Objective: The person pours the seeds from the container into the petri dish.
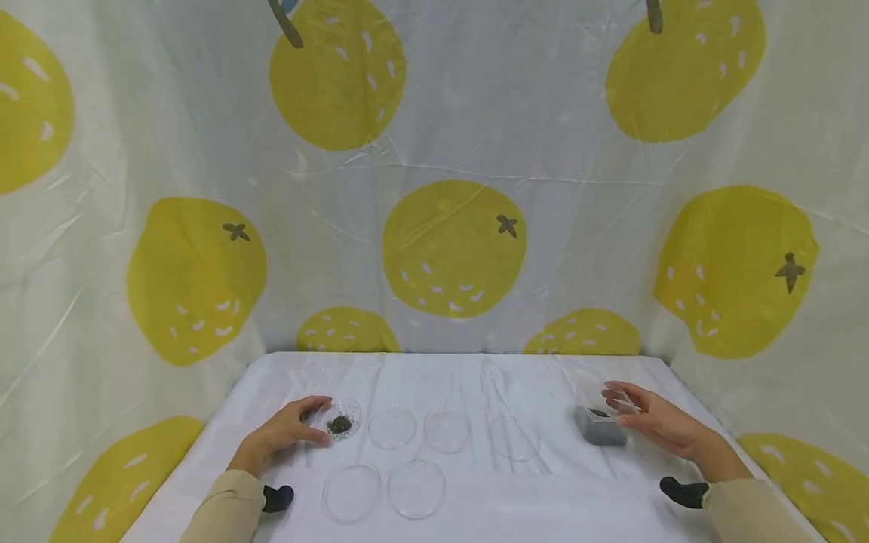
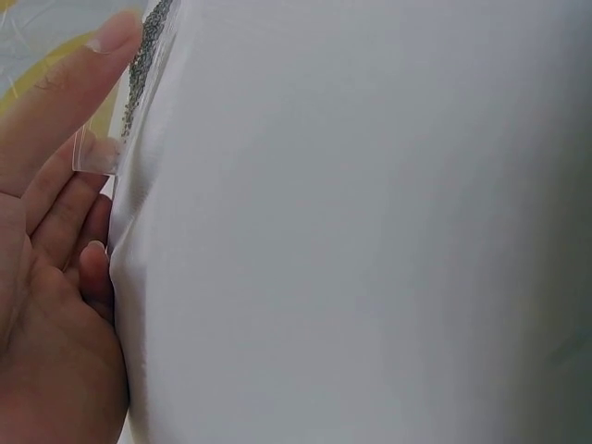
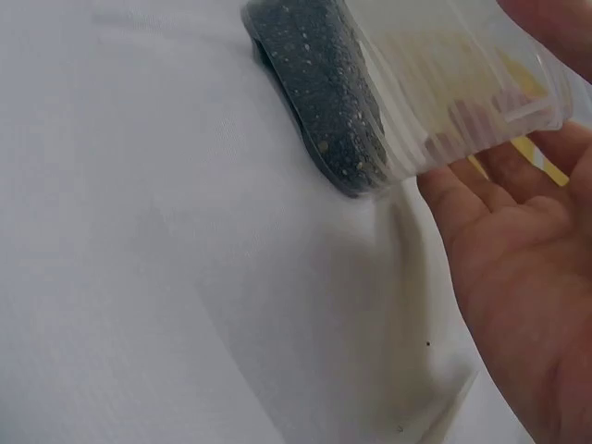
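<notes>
Left hand (image 1: pixel 288 424) is closed about a clear dish (image 1: pixel 356 413) of dark grains (image 1: pixel 339 424), flat and facing up; by the right hand (image 1: pixel 658 418), an upright tub (image 1: pixel 600 434), long axis vertical, is gripped on the white counter (image 1: pixel 516 509).

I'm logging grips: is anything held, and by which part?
The left hand holds the round dish of dark grains by its side; the right hand holds the clear container by its upper part.

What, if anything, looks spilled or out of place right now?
In the right wrist view, a tiny dark speck stands out against the white cloth, apart from the clear container. Possibly a stray grain; too small to tell.
</notes>
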